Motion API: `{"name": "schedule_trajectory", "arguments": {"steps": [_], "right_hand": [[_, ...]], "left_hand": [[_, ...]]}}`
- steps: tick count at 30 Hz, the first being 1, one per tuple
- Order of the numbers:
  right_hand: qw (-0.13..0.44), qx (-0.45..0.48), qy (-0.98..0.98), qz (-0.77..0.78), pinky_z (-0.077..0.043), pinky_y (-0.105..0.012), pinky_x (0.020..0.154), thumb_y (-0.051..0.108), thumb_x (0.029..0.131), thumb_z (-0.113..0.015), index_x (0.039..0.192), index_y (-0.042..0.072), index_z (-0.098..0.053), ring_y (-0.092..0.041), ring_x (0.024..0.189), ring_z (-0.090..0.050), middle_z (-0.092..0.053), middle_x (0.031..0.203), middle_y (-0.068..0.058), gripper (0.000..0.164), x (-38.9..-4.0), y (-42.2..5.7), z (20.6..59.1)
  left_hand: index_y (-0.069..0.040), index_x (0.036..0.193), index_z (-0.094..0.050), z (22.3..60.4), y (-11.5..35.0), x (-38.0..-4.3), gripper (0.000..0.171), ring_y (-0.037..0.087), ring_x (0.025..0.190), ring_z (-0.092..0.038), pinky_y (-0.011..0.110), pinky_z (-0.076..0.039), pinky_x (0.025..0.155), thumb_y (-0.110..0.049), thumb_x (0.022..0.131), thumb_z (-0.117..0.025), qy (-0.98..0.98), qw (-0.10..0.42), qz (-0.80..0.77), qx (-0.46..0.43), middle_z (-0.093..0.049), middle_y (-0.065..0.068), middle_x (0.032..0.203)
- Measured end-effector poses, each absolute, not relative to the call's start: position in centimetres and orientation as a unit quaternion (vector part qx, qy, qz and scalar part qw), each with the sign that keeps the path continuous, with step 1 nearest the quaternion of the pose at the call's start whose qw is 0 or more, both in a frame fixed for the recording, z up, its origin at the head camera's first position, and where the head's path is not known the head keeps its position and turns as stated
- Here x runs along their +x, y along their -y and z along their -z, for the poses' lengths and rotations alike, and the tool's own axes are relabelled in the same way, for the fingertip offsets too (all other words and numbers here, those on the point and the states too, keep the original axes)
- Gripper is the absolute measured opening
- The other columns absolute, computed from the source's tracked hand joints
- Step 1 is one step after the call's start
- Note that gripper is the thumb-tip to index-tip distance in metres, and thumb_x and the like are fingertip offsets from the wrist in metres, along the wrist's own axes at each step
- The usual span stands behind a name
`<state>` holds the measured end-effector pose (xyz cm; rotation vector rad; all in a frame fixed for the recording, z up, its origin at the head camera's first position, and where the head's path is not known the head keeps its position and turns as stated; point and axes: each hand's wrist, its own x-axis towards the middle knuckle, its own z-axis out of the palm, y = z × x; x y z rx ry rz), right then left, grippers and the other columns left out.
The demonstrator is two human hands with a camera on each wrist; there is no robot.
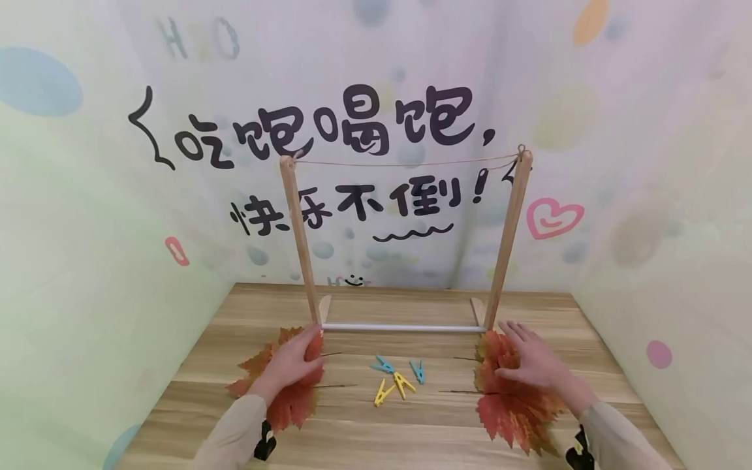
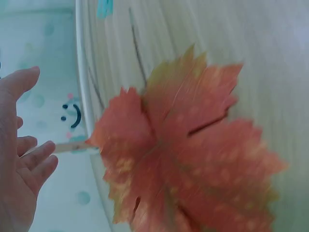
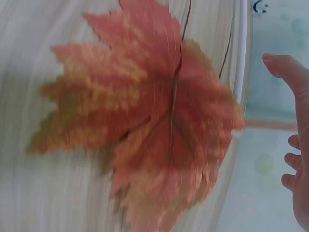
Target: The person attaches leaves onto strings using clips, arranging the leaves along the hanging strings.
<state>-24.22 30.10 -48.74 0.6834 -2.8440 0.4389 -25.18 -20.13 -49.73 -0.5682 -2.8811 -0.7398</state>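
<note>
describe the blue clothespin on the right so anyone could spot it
Find the wooden frame on the table. In front of its white bar, the blue clothespin lies rightmost of four, apart from the other blue one and both yellow ones.

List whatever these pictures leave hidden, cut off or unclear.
Head view: parts of the left leaves, behind the left hand.
Head view: parts of the right leaves, behind the right hand.
Head view: string's right knot, too small.
Left wrist view: blue clothespin, cut off by the top edge.

Left leaves [image 1: 295, 403], right leaves [image 1: 516, 416]: red-orange, jagged, stems [image 1: 461, 391] inward.
</note>
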Motion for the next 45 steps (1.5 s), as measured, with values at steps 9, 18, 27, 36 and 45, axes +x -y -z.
{"name": "schedule_trajectory", "arguments": {"steps": [9, 18, 27, 36, 45], "right_hand": [[0.107, 0.255, 0.942, -0.189, -0.041, -0.054, 0.087, 0.036, 0.067, -0.078, 0.135, 0.002, -0.038, -0.041, 0.113, -0.045, -0.045, 0.127, -0.024, 0.086, -24.1, -27.3, 49.9], [0.097, 0.258, 0.935, -0.223, -0.043, -0.052, 0.083, 0.034, 0.066, -0.078, 0.135, 0.003, -0.038, -0.038, 0.111, -0.047, -0.046, 0.127, -0.022, 0.086, -23.9, -24.2, 50.2], [0.077, 0.264, 0.929, -0.246, -0.042, -0.052, 0.088, 0.032, 0.067, -0.079, 0.134, 0.002, -0.04, -0.036, 0.115, -0.046, -0.046, 0.129, -0.02, 0.083, -23.9, -22.2, 51.2], [0.066, 0.268, 0.925, -0.262, -0.042, -0.051, 0.088, 0.039, 0.068, -0.076, 0.133, 0.005, -0.043, -0.034, 0.115, -0.048, -0.05, 0.128, -0.015, 0.08, -23.9, -20.0, 52.2], [0.059, 0.283, 0.917, -0.274, -0.043, -0.05, 0.087, 0.042, 0.069, -0.075, 0.129, 0.003, -0.046, -0.035, 0.113, -0.049, -0.052, 0.125, -0.016, 0.078, -23.7, -18.6, 53.0]], "left_hand": [[0.002, 0.127, -0.047, 51.1, 19.1, -23.7, 0.067, 0.029, 0.105, -0.055, 0.044, -0.043, 0.09, -0.021, 0.072, -0.076, 0.938, 0.066, 0.285, -0.186, -0.057, 0.016, 0.116], [0.006, 0.12, -0.053, 52.2, 18.7, -23.4, 0.061, 0.022, 0.085, -0.058, 0.041, -0.048, 0.08, -0.021, 0.071, -0.076, 0.936, 0.048, 0.304, -0.172, -0.062, 0.012, 0.094], [0.006, 0.106, -0.06, 53.5, 18.2, -23.2, 0.045, 0.019, 0.076, -0.055, 0.034, -0.048, 0.068, -0.019, 0.071, -0.076, 0.932, 0.036, 0.293, -0.208, -0.059, 0.008, 0.084], [0.005, 0.1, -0.062, 54.4, 17.5, -23.3, 0.039, 0.018, 0.071, -0.051, 0.03, -0.046, 0.064, -0.013, 0.069, -0.077, 0.93, 0.024, 0.309, -0.197, -0.056, 0.004, 0.079], [-0.003, 0.082, -0.066, 55.3, 17.4, -23.7, 0.016, 0.012, 0.069, -0.053, 0.029, -0.048, 0.063, -0.009, 0.07, -0.075, 0.934, 0.031, 0.276, -0.224, -0.06, 0.001, 0.077]]}}
